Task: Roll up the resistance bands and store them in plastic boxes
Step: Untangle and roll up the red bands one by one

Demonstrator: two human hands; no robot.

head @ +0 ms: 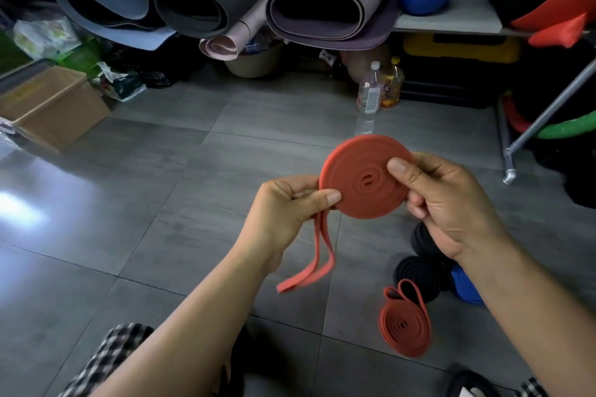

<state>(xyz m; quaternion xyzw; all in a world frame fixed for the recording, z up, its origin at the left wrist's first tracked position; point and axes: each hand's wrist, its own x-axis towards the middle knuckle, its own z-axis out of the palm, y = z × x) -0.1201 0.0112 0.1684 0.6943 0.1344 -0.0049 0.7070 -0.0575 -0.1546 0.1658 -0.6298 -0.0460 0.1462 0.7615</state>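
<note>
red band (364,182) nearly rolled, centre frame
both hands, left (290,206) and right (451,203), pinch the coil's edges; soft, springy rubber, tail dangling, so grip the rim firmly.

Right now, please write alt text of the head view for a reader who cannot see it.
Two hands hold a nearly rolled orange resistance band above a grey tiled floor: the left hand pinches its edge, the right hand grips the other side, a loose tail hangs. More rolled bands lie below.
</note>
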